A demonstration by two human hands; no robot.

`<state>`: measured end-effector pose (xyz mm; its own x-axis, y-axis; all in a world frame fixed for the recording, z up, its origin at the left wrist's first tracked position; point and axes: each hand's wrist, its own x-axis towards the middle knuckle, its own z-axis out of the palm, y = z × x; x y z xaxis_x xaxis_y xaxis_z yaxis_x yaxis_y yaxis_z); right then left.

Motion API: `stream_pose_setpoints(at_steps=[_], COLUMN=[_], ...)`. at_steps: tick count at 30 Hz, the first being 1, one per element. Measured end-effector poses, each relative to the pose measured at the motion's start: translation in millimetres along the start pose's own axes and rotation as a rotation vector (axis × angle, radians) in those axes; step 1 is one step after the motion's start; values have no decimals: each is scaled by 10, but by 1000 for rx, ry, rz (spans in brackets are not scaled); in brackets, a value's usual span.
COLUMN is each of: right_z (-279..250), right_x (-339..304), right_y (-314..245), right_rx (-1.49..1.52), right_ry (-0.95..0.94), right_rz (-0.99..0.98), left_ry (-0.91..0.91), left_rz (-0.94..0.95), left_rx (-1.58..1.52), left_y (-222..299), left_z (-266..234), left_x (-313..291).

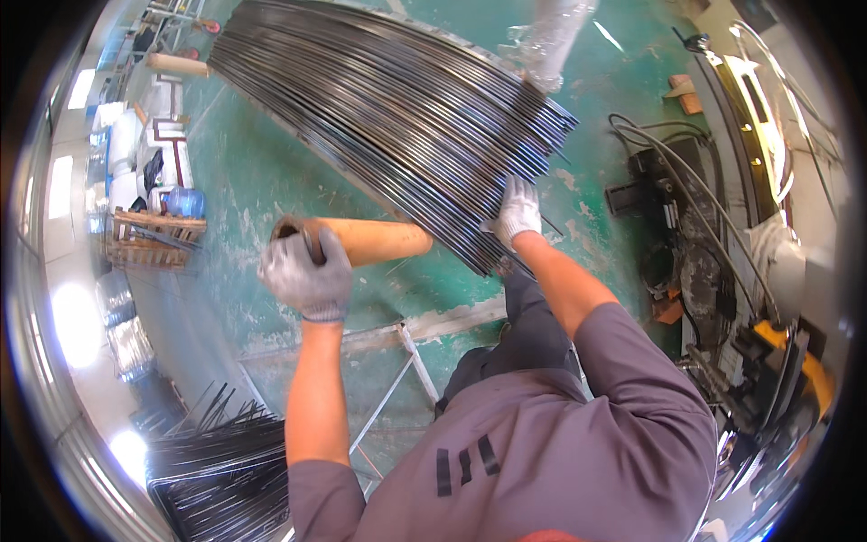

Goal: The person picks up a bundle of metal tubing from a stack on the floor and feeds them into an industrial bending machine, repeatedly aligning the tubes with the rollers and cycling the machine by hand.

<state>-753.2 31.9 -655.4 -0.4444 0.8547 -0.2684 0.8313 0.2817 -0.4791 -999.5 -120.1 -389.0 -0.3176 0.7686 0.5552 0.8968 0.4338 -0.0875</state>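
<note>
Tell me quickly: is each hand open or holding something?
Left hand: closed, holding the orange-brown tube by one end.
Right hand: open, resting on the dark metal rods.

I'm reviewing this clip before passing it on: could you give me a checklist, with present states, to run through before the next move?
1. Pale fabric gloves on both hands: ok.
2. Left hand at the open end of the tan, hollow, cardboard-like tube: ok.
3. Left grip firm: cannot tell, the hand is blurred.
4. Right hand on the long, dark, metal-looking rods: ok, near their ends.
5. Rod ends even: not ok, they are staggered.
6. Tube clear of the rods: cannot tell, contact is unclear.
</note>
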Motion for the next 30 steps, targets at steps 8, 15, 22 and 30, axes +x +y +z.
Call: stream_pose_setpoints(at_steps=[8,15,22,30], right_z=[140,612,442,151], right_x=[549,714,945,1065], right_y=[-653,-288,-411,-200], right_rx=[-236,-151,-115,-6], right_ry=[-256,-283,-497,-652], right_rz=[127,-41,45,-104], left_ry=[38,5,18,25], left_rz=[76,14,8,-66], left_rx=[3,-4,-11,9], left_y=[9,-7,7,71], left_z=[84,124,93,46], left_x=[131,144,138,117])
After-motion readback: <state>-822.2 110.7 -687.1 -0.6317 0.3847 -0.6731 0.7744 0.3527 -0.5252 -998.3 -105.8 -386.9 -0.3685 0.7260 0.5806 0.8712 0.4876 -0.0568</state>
